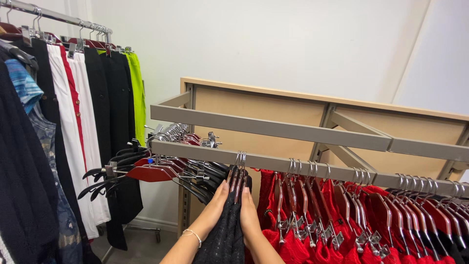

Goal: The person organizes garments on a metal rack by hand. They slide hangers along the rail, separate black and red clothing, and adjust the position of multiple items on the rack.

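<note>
My left hand (213,209) and my right hand (249,218) reach up from below and press flat against either side of a dark black textured garment (227,230). The garment hangs on hangers with metal hooks (240,166) from a grey rectangular rail (273,162). My left wrist wears a thin bracelet (193,235). Fingers of both hands are straight and together, sandwiching the cloth between the palms. To the right of my hands hang several red garments (342,225) on clip hangers.
A bunch of bare red and black hangers (156,171) crowds the rail's left end. A second grey rail (268,128) runs above, backed by a tan wooden panel (273,112). A rolling rack (53,19) at left carries black, white, blue and lime-green clothes.
</note>
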